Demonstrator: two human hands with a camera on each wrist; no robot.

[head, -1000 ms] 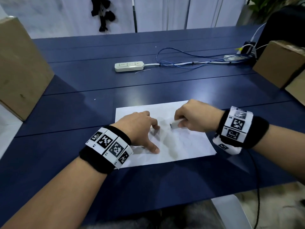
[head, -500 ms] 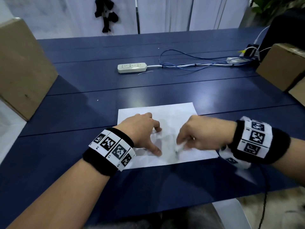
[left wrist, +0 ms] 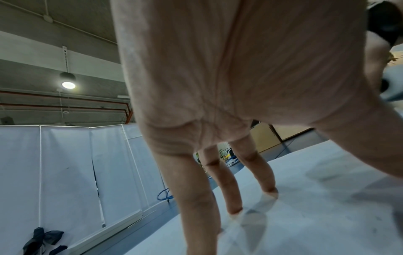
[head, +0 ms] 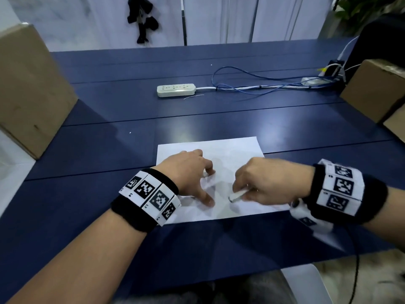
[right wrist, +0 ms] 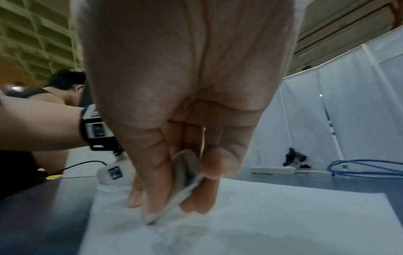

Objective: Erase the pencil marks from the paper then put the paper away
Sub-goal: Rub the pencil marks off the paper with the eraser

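A white sheet of paper (head: pixel 232 154) lies flat on the dark blue table (head: pixel 197 119), near its front edge. My left hand (head: pixel 192 174) presses down on the sheet's left half with spread fingertips (left wrist: pixel 270 189). My right hand (head: pixel 263 183) pinches a white eraser (head: pixel 235 196) between thumb and fingers, its tip down on the paper (right wrist: pixel 283 215) near the front middle. In the right wrist view the eraser (right wrist: pixel 185 179) slants down to the sheet. Pencil marks are too faint to make out.
A white power strip (head: pixel 176 90) with blue and white cables (head: pixel 263 84) lies further back on the table. Cardboard boxes stand at the left (head: pixel 28 88) and right (head: pixel 377 88) edges. White partition panels (head: pixel 219 18) close off the back.
My right hand with the eraser has moved from the middle of the sheet toward its front edge. The left hand still presses on the paper in the same place.
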